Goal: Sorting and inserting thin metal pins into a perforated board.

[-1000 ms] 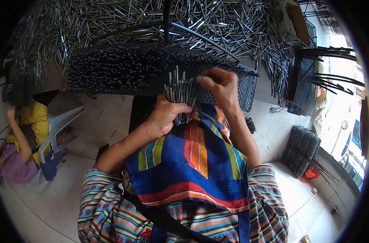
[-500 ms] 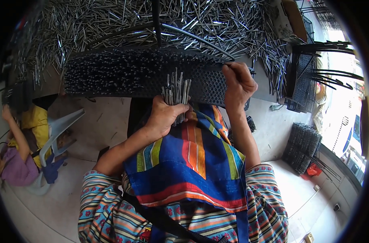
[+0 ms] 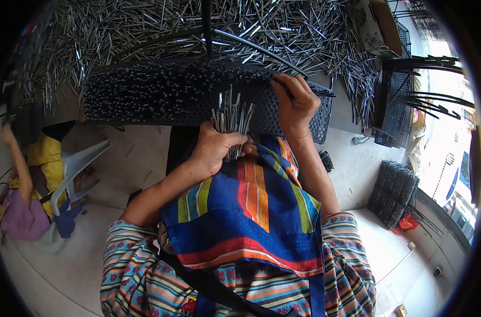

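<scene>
My left hand (image 3: 215, 149) is wrapped round an upright bundle of thin metal strips (image 3: 232, 117), held just in front of a long black perforated rack (image 3: 262, 109). Many dark strips (image 3: 140, 92) stand close together in the rack's left part, while rows of bare holes show toward its right. Over the rack's right part, near the far edge, my right hand (image 3: 297, 101) is closed, thumb and fingertips pinched together. Whatever lies between those fingertips is too small and dark to name.
Loose metal strips (image 3: 161, 24) cover the table behind the rack, crossed by a thin dark bar. A cardboard box (image 3: 384, 24) stands at far right, near perforated racks. Stacked black racks (image 3: 394, 191) rest on the floor. At left, a person (image 3: 31, 208) sits on a plastic chair (image 3: 71, 171).
My right hand has moved a little left along the rack, still pinched. My left hand stays in place round the bundle. At left, the other person's arm has risen slightly.
</scene>
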Available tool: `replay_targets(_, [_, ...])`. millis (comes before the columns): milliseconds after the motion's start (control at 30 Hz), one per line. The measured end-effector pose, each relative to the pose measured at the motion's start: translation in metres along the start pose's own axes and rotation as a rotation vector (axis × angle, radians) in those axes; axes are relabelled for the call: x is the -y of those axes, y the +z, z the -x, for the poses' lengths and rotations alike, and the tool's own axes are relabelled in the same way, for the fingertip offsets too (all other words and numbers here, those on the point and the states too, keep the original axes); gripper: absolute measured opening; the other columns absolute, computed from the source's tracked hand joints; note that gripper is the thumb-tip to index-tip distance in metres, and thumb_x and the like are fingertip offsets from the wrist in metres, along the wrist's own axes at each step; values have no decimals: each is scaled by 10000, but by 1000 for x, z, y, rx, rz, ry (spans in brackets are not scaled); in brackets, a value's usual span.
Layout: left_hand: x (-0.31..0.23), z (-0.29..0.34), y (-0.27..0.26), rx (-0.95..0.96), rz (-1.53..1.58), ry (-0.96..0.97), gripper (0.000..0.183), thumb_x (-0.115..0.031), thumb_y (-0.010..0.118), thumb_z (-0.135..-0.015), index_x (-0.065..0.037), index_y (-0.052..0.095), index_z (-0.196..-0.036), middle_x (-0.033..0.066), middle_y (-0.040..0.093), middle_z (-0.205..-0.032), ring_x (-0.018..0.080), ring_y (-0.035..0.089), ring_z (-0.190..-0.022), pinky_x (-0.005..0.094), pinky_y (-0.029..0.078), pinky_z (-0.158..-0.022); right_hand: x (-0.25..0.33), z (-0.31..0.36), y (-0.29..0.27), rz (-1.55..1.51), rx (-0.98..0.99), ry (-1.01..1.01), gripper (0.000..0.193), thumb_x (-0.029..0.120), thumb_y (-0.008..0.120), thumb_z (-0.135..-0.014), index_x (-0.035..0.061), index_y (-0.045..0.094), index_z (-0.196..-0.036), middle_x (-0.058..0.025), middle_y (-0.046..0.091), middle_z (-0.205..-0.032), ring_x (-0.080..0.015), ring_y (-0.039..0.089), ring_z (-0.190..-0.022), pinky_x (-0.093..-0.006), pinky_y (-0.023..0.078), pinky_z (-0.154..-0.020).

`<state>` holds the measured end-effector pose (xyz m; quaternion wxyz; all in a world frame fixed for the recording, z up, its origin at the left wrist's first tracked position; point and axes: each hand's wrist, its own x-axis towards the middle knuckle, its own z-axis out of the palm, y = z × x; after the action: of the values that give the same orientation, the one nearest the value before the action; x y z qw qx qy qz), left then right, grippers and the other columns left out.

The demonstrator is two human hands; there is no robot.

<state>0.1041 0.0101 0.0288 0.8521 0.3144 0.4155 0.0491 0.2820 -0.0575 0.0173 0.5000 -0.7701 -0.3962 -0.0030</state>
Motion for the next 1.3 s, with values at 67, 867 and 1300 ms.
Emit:
replay_targets(67, [0,1,0,11,20,-16,58,68,646,-752,62,652,-810,135,678,-722,198,671,-592,281,542,-530,1,-4,-1,224,159,-61,130,-20,711,-754,12,701,-880,-54,645,-757,-106,591,-615,-224,460,-568])
replay_targets(867, [4,2,4,-3,-32,35,98,69,622,-776,42,649,-866,133,685,-777,195,680,-625,282,558,-555,-17,4,-30,-208,-38,44,118,-60,601,-845,-20,682,-923,-18,607,-763,-38,469,-572,-175,363,-516])
replay_targets(1300, [3,3,4,-1,-20,-5,69,52,624,-783,49,656,-844,133,685,-775,190,675,-634,272,548,-553,-22,11,-23,-121,25,100,146,-65,647,-797,-12,691,-926,-39,626,-767,-57,547,-637,-188,418,-564])
